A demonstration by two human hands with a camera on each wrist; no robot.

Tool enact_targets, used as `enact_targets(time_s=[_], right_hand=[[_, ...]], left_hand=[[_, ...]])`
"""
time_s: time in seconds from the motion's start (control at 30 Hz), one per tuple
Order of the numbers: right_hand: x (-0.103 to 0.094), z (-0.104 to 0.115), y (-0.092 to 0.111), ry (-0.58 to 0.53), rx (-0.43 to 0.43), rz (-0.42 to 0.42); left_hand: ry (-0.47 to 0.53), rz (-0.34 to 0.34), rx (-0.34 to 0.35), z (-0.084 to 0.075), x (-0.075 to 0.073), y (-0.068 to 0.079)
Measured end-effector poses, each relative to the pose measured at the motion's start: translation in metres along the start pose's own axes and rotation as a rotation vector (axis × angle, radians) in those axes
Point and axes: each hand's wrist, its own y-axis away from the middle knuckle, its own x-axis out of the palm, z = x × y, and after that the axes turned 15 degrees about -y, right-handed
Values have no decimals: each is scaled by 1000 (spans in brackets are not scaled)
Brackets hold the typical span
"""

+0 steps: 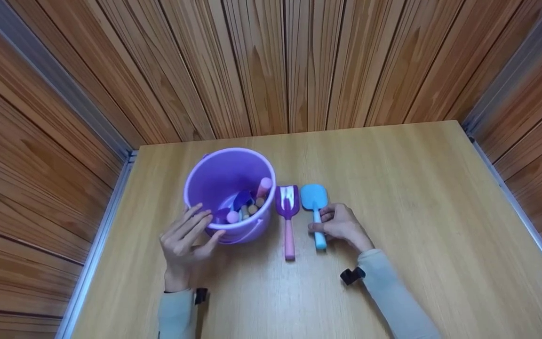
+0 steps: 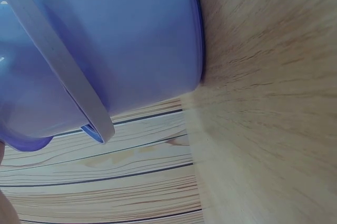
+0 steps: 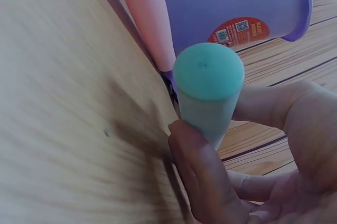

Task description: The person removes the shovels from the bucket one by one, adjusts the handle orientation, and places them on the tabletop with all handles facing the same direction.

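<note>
A purple bucket [image 1: 230, 162] stands upright on the table, holding several small toy pieces, among them a pink-handled one [image 1: 264, 187]. My left hand [image 1: 186, 240] grips its near-left rim, fingertips over the edge and thumb against the outside. In the left wrist view the bucket's wall [image 2: 131, 34] and its handle [image 2: 63, 60] fill the upper left. My right hand [image 1: 341, 223] pinches the handle of a light blue toy shovel [image 1: 314, 195] between thumb and fingers; the handle's rounded end [image 3: 208, 71] faces the right wrist camera. Between bucket and blue shovel lies a purple scoop with a pink handle [image 1: 289, 240].
The light wooden table [image 1: 417, 188] extends to the right of both tools. Wood-plank panels [image 1: 261, 66] rise behind it and at both sides, with metal strips [image 1: 99, 240] along the side edges. A red label [image 3: 239, 31] is on the bucket's wall.
</note>
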Motion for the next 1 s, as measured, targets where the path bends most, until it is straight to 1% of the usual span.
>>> enact_targets(time_s=[0.07,0.3,0.57,0.77,1.0], right_hand=[[0,1,0,18,-3,8],[0,2,3,45,34,31],[0,3,6,74,32,37],[-3,2,5,123,3,45],[-3,1,4,132,-4,47]], left_hand=[[-4,0,1,0,0,0],[-4,13,2,0,0,2],[3,6,-4,0,0,2],[3,5,-12,0,0,1],[14,-3,-2,0,0,-1]])
